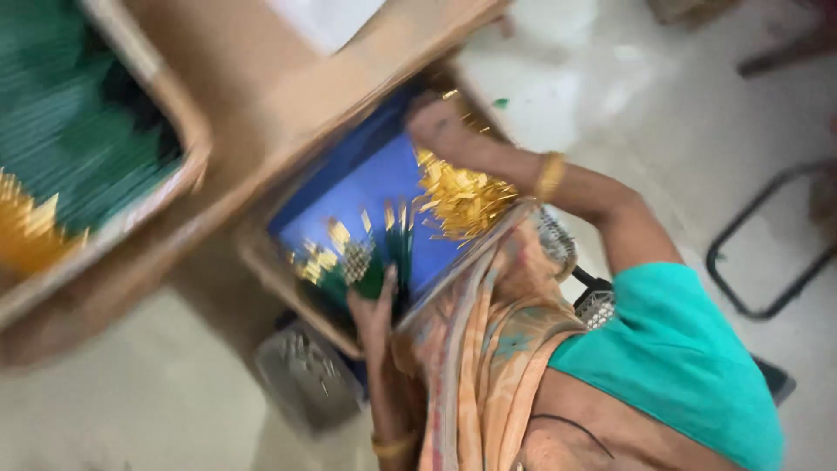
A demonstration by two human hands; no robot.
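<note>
Neither of my own hands shows in this blurred head view. Another person in a teal top point(680, 349) and a peach drape bends over a wooden tray with a blue lining point(375, 187). One of that person's hands point(433, 124), with a gold bangle on the wrist, reaches to the tray's far edge beside a heap of gold strips point(462, 201). The other hand point(375, 310) is closed on a bundle of green sticks with gold tips point(362, 262) at the tray's near side.
A second wooden tray point(187, 131) at the left holds packed green sticks point(70, 122) with gold ends point(26, 231). A grey mesh basket point(305, 375) sits on the pale floor below the blue tray. A black metal frame point(758, 253) stands at the right.
</note>
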